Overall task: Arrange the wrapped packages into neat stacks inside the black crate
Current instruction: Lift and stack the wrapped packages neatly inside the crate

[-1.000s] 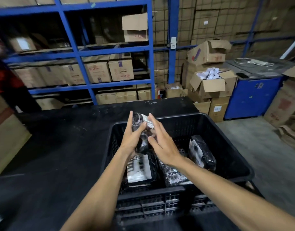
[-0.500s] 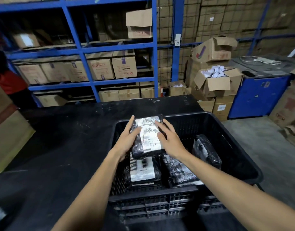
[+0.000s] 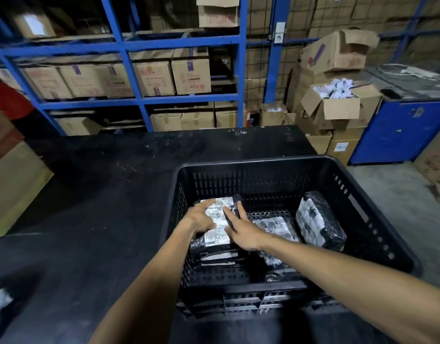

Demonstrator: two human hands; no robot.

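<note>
A black slatted crate (image 3: pixel 377 207) stands on the black table's right side. In its near-left corner a wrapped package with a white label (image 3: pixel 217 235) lies flat on top of a stack of similar packages (image 3: pixel 217 256). My left hand (image 3: pixel 202 218) presses on the package's left side and my right hand (image 3: pixel 240 230) lies on its right side, fingers spread flat. A second package (image 3: pixel 273 225) lies flat in the crate's middle. A third package (image 3: pixel 318 223) stands tilted toward the crate's right wall.
The black table (image 3: pixel 102 207) stretches to the left and behind the crate. Blue shelving (image 3: pixel 139 100) with cardboard boxes fills the background. Open cardboard boxes (image 3: pixel 335 108) and a blue cabinet (image 3: pixel 400 132) stand at right. A brown box (image 3: pixel 12 180) sits at the table's left edge.
Both hands have lowered the labelled package from above the crate, turned it flat, and set it down onto the stack in the near-left corner.
</note>
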